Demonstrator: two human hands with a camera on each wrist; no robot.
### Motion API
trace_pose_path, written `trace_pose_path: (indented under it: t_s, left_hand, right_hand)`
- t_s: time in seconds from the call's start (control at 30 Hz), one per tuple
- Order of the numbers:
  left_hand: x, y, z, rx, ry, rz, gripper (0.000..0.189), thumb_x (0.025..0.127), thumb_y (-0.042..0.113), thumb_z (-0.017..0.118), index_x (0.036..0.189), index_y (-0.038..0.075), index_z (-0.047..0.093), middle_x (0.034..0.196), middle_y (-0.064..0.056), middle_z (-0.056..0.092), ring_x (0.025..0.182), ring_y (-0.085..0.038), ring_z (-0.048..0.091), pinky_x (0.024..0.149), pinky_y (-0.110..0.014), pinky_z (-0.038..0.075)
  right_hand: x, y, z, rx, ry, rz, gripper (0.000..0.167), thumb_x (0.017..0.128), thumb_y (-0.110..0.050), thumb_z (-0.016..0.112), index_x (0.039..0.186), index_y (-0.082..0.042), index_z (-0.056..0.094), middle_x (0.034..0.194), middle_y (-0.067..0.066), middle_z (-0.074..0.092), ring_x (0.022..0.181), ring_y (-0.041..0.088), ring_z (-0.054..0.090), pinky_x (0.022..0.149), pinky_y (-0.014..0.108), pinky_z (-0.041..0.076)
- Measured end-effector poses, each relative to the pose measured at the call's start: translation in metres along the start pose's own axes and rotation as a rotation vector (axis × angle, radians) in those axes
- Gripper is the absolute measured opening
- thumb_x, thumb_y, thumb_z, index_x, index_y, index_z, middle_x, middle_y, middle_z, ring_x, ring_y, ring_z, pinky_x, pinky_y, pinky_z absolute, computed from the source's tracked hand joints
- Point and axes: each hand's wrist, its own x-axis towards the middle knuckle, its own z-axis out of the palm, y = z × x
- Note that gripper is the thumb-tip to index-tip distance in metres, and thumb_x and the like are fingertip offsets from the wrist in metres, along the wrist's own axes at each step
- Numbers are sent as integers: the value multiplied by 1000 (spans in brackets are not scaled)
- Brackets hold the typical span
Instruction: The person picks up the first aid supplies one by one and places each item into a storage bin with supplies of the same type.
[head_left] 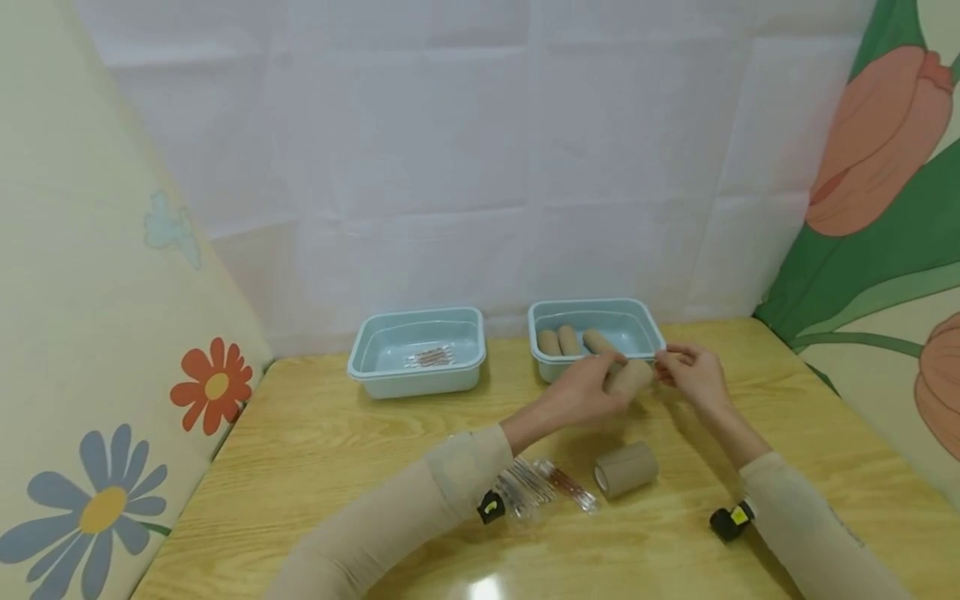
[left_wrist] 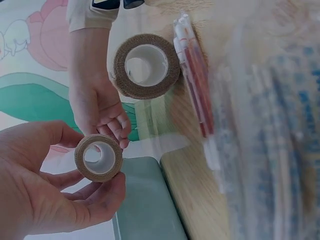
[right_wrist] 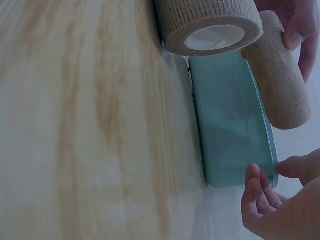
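Table [head_left: 300, 454], two tubs [head_left: 420, 384] [head_left: 552, 370], roll [head_left: 630, 470], perhaps swab packets [head_left: 572, 486]

rolls [head_left: 636, 378] 5 — 1 in left hand [head_left: 581, 392], 1 nearside, 3 beyond | bins [head_left: 420, 383] 2 — 1 beyond grip, 1 left | packets [head_left: 567, 483] uncountable

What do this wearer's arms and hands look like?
The left sleeve and right sleeve are long and pale beige, ending short of the hands. A small black device with a yellowish mark shows by each cuff: the left device and the right device. The left hand and right hand wear no gloves. I see no cables.
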Motion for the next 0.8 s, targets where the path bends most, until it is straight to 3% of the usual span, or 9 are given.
trace_pose_path:
  t_s: [0.3, 0.47, 0.6, 0.8]
  left_hand:
    - [5, 3, -6, -53, 28, -31, 58, 88, 22, 72, 142, 8, 56, 125, -5, 66, 104, -10, 61, 83, -21, 48]
    - [6, -1, -5, -153, 106, -55, 58, 89, 24, 72, 143, 10, 55, 124, -6, 65, 104, -13, 61, 80, -24, 51]
    - [8, -7, -7, -214, 184, -34, 56, 91, 23, 71, 144, 11, 55, 122, -8, 66, 101, -15, 63, 78, -27, 52]
    - [15, -13, -12, -199, 190, -28, 56, 91, 24, 72, 144, 13, 56, 121, -8, 67, 99, -15, 62, 75, -27, 53]
  right_hand:
    - [-1, -2, 1, -4, 3, -12, 46, 103, -11, 60, 133, 21, 47, 84, -1, 71, 75, 8, 68, 75, 28, 58]
    - [-2, 3, 3, 5, 13, -12, 43, 103, -10, 61, 131, 19, 49, 85, 5, 73, 75, 10, 70, 75, 29, 59]
    - [-1, 4, 4, 1, 2, -8, 42, 103, -10, 60, 132, 19, 49, 90, 13, 73, 76, 12, 70, 76, 30, 59]
    - [0, 2, 1, 8, 5, 7, 45, 103, -12, 60, 134, 18, 47, 90, 9, 73, 75, 9, 69, 75, 27, 58]
